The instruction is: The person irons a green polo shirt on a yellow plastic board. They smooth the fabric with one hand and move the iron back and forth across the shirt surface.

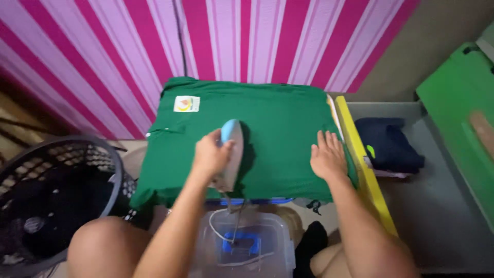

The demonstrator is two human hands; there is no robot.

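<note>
- On the green shirt (278, 139), spread flat before the striped wall (103, 56), stood the iron (231, 152).
- The left hand (210, 154) gripped the iron's handle.
- The right hand (328, 157) lay open, fingers spread, pressing the shirt's right side.
- A dark basket (98, 154) sat left; folded dark clothes (388, 144) right.

You have one view only, from your head, looking steeply down and forward over your knees at the green shirt (278, 139) close below; the striped wall (231, 41) fills the top, its edges probably stretched by the lens.
</note>
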